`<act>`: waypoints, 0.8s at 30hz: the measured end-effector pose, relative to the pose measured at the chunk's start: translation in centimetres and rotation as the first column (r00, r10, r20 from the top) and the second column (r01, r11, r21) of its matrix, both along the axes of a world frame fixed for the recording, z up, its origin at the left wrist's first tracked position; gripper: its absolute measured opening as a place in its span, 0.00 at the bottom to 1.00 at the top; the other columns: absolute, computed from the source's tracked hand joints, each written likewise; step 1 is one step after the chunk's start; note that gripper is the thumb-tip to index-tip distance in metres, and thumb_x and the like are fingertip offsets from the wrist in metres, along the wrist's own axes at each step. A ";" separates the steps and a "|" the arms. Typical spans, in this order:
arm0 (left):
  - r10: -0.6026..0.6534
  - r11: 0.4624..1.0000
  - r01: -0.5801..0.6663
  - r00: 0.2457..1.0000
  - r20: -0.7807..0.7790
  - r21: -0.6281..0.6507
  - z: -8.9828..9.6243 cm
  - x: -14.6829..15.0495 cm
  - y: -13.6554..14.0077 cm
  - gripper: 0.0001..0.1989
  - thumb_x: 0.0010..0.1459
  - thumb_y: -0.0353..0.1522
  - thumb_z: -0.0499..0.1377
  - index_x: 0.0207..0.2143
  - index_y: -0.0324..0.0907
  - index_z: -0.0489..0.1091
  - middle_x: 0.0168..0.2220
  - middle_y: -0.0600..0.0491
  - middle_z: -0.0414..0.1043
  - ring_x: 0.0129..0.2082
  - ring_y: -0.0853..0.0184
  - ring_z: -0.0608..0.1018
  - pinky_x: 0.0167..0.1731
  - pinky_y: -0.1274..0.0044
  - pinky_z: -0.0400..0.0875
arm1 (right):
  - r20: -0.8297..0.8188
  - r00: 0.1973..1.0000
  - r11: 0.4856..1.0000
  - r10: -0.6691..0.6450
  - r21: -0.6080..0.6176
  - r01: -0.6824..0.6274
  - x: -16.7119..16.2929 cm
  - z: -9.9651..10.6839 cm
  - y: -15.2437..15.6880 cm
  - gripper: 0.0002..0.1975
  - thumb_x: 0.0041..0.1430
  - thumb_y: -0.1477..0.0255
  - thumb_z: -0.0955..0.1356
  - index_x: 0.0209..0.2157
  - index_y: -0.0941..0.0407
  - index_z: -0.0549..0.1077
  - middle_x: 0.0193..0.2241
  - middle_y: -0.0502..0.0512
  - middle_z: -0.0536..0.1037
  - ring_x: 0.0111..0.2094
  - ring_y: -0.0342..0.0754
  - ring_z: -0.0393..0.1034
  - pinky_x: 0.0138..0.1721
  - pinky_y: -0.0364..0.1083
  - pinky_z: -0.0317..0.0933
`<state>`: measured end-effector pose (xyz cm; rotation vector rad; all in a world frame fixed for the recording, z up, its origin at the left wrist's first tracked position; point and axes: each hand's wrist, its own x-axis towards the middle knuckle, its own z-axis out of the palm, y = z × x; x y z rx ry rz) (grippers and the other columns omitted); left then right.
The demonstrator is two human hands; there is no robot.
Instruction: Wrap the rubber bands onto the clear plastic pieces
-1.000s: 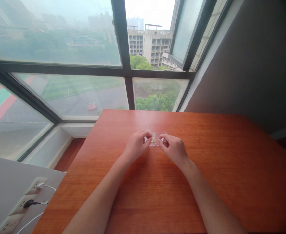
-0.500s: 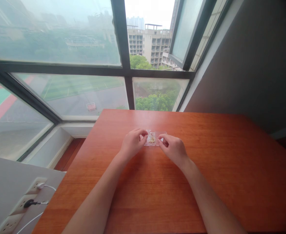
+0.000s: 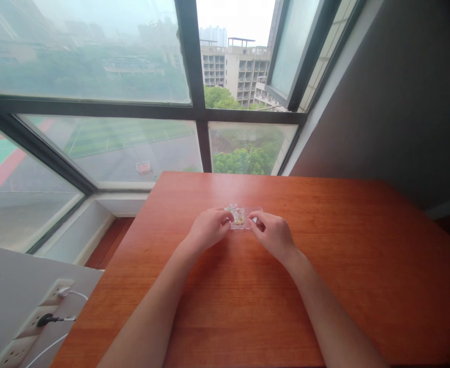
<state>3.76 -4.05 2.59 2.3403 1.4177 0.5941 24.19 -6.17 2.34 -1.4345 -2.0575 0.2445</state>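
A small clear plastic box (image 3: 239,225) lies on the wooden table between my two hands. Inside it are several pale yellowish loops (image 3: 239,217), too small to name surely, and a bit of green shows at its left end. My left hand (image 3: 210,226) is at the box's left side, its thumb and fingers pinched together over that edge; whatever they may hold is hidden. On the opposite side, my right hand (image 3: 274,231) has thumb and forefinger closed on the edge of a clear flat part (image 3: 253,210), which looks like the box's open lid.
The reddish-brown table (image 3: 244,296) reaches to the window frame (image 3: 204,138) at the back. A grey wall (image 3: 394,112) stands to the right. At lower left, wall sockets (image 3: 31,323) hold a white plug (image 3: 64,292) and a black plug (image 3: 46,320) with cables.
My left hand has shifted slightly toward me, its fingers curling lower, and more of the box's left end with the green bit now shows. My right hand has stayed in place.
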 end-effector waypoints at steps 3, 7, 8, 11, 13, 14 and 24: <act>0.015 1.000 -0.015 0.999 -0.035 0.004 0.0 -0.1 -0.1 0.10 0.53 0.27 0.53 0.32 0.44 0.74 0.31 0.53 0.73 0.28 0.68 0.72 0.28 0.79 0.61 | -0.003 1.000 1.000 0.000 -0.006 0.000 0.0 0.0 0.0 0.08 0.59 0.68 0.64 0.34 0.52 0.75 0.21 0.47 0.73 0.23 0.43 0.66 0.29 0.40 0.53; 0.057 0.998 -0.055 0.996 -0.066 0.032 0.2 -0.2 -0.2 0.08 0.54 0.30 0.53 0.31 0.44 0.73 0.30 0.53 0.72 0.28 0.67 0.72 0.28 0.78 0.62 | -0.004 1.000 1.000 -0.007 -0.014 0.007 0.1 0.0 0.0 0.08 0.59 0.68 0.64 0.34 0.53 0.75 0.21 0.47 0.73 0.24 0.43 0.66 0.29 0.41 0.53; 0.070 0.997 -0.068 0.995 -0.064 0.040 0.2 -0.2 -0.2 0.08 0.54 0.30 0.53 0.32 0.44 0.73 0.30 0.53 0.72 0.28 0.67 0.72 0.28 0.78 0.62 | -0.003 1.000 1.000 -0.014 -0.016 0.014 0.1 0.0 0.1 0.07 0.59 0.68 0.64 0.34 0.53 0.74 0.22 0.47 0.74 0.24 0.43 0.66 0.29 0.41 0.53; 0.118 0.992 -0.117 0.993 -0.016 0.053 0.2 -0.3 0.0 0.09 0.54 0.29 0.53 0.35 0.44 0.73 0.33 0.53 0.73 0.29 0.68 0.73 0.28 0.78 0.63 | 0.014 0.998 0.997 -0.066 -0.038 0.066 0.6 0.0 0.3 0.07 0.59 0.69 0.64 0.34 0.52 0.74 0.23 0.47 0.74 0.25 0.43 0.67 0.30 0.41 0.53; 0.167 0.984 -0.168 0.985 0.031 0.056 0.1 -0.5 0.1 0.10 0.56 0.30 0.53 0.38 0.45 0.72 0.35 0.53 0.73 0.29 0.68 0.73 0.29 0.78 0.65 | 0.038 0.990 0.989 -0.133 -0.065 0.135 1.1 0.0 0.6 0.07 0.59 0.70 0.64 0.34 0.52 0.74 0.24 0.48 0.75 0.26 0.44 0.67 0.30 0.42 0.54; 0.193 0.979 -0.196 0.980 0.055 0.056 0.0 -0.6 0.3 0.10 0.57 0.32 0.53 0.40 0.45 0.72 0.37 0.53 0.72 0.30 0.68 0.74 0.29 0.77 0.65 | 0.056 0.983 0.981 -0.172 -0.080 0.176 1.5 -0.1 0.8 0.07 0.58 0.70 0.64 0.35 0.52 0.74 0.26 0.48 0.75 0.27 0.44 0.68 0.30 0.42 0.54; 0.051 0.999 -0.052 0.990 0.132 0.003 -1.8 -1.6 1.5 0.36 0.48 0.48 0.63 0.56 0.41 0.61 0.54 0.42 0.63 0.54 0.55 0.68 0.53 0.66 0.64 | 0.267 0.935 0.962 -0.234 -0.080 0.263 3.0 -2.8 2.1 0.13 0.58 0.67 0.64 0.42 0.56 0.74 0.47 0.62 0.71 0.47 0.56 0.63 0.46 0.51 0.58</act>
